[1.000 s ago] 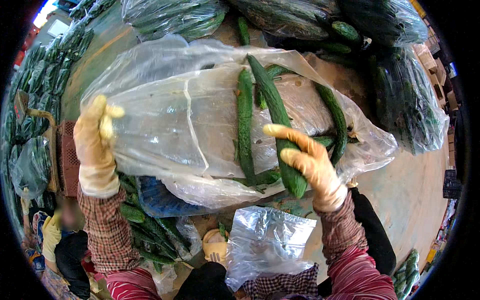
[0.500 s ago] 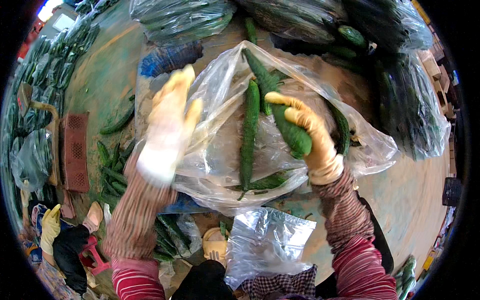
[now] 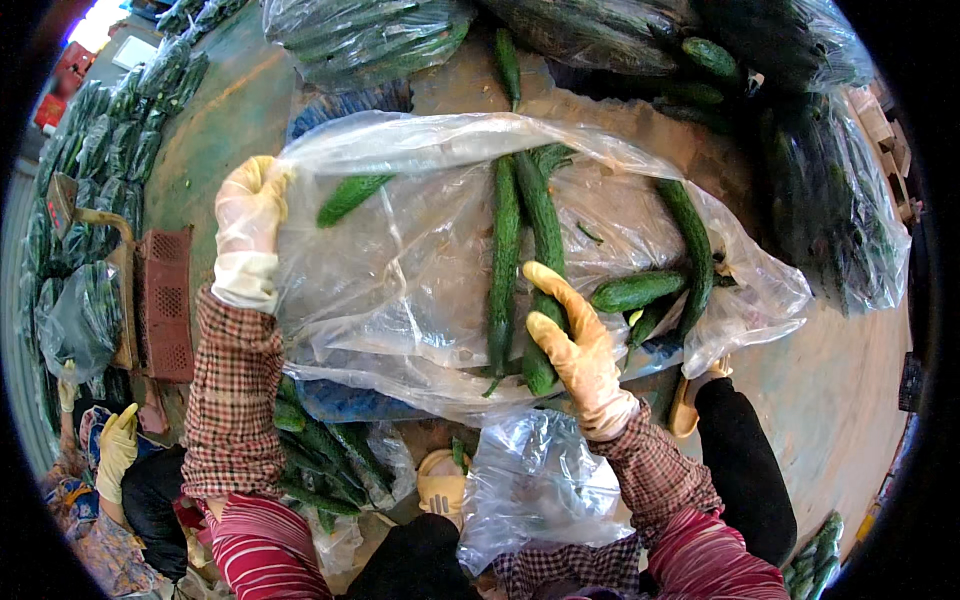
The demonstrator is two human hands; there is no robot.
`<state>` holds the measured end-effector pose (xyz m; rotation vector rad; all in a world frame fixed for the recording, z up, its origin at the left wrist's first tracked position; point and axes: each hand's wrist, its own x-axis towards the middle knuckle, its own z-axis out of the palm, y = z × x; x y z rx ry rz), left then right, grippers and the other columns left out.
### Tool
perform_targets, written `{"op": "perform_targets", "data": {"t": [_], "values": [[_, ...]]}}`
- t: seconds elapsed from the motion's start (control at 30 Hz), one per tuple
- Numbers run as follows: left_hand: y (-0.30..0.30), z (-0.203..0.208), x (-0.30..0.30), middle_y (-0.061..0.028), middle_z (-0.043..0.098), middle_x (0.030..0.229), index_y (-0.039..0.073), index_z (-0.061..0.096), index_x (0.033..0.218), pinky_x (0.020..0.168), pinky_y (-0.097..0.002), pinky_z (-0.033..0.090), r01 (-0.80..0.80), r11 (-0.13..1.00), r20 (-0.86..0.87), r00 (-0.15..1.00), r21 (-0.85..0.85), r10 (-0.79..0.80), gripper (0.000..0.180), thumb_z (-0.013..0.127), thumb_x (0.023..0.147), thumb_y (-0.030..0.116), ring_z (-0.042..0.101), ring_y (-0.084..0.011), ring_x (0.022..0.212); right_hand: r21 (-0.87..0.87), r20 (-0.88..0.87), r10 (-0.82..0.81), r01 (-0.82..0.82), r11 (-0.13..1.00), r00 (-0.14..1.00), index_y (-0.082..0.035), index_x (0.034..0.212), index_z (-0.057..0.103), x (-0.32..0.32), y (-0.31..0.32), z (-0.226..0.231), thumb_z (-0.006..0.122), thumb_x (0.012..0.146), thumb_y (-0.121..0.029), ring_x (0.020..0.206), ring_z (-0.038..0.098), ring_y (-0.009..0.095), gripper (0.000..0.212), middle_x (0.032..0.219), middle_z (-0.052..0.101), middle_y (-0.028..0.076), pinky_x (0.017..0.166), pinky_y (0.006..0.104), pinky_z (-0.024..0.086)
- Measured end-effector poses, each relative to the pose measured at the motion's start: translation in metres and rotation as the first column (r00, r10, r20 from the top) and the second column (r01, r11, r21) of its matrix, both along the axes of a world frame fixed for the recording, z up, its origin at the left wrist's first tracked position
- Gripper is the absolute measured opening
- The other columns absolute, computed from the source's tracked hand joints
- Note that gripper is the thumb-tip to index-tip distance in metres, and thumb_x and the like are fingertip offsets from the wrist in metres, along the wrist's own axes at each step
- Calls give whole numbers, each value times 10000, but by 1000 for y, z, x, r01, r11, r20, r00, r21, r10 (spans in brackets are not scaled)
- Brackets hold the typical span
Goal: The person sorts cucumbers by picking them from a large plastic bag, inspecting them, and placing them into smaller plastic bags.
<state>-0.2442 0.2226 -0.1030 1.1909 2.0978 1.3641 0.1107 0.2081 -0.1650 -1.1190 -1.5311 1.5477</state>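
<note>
My left hand [image 3: 252, 205], in a pale yellow glove, is closed on the left edge of a large clear plastic bag [image 3: 420, 290] spread out flat before me. Two long green cucumbers lie side by side on its middle, a left cucumber [image 3: 505, 260] and a right cucumber [image 3: 541, 225]. Over the lower end of the right one is my gloved right hand [image 3: 585, 365], its fingers stretched and apart, the tips against or just above the skin. A curved cucumber [image 3: 690, 250] and a shorter cucumber [image 3: 635, 291] lie at the bag's right part.
Filled bags of cucumbers [image 3: 370, 40] line the far side, with another filled bag [image 3: 835, 200] at the right. A red-brown crate [image 3: 165, 300] stands left. A folded clear bag [image 3: 530, 480] lies at my lap. A co-worker's gloved hand [image 3: 117, 452] shows at lower left.
My left hand has moved left and down and taken hold of the bag's edge, which is now stretched wider. My right hand has lowered the cucumber beside the other one and loosened its grip.
</note>
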Motion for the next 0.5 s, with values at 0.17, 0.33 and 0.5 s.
{"op": "perform_targets", "data": {"t": [0.17,0.33,0.5], "values": [[24,22,-8,-16,668,763,53,651,837,452,-192,360,-18,999,-102,995,31,21,140,582,885,165,435,-39,477,98,115,35,-46,994,993,-102,1386,377,-23,7,7,621,835,-200,1108,501,345,611,1181,538,241,980,396,370],[42,-3,-56,6,631,754,41,646,959,517,-193,372,126,992,186,974,29,-129,221,612,858,234,493,-56,554,352,156,316,-351,868,936,-76,1453,203,-21,-13,10,602,807,-94,1237,396,314,760,1473,265,172,1022,371,346],[29,4,-46,-112,535,1204,-6,467,1278,923,-269,400,187,978,229,952,89,-203,497,629,826,121,520,-177,1048,346,225,48,-126,930,973,-17,1230,502,33,-25,13,586,807,-101,1117,503,325,439,1179,558,176,982,403,382]]}}
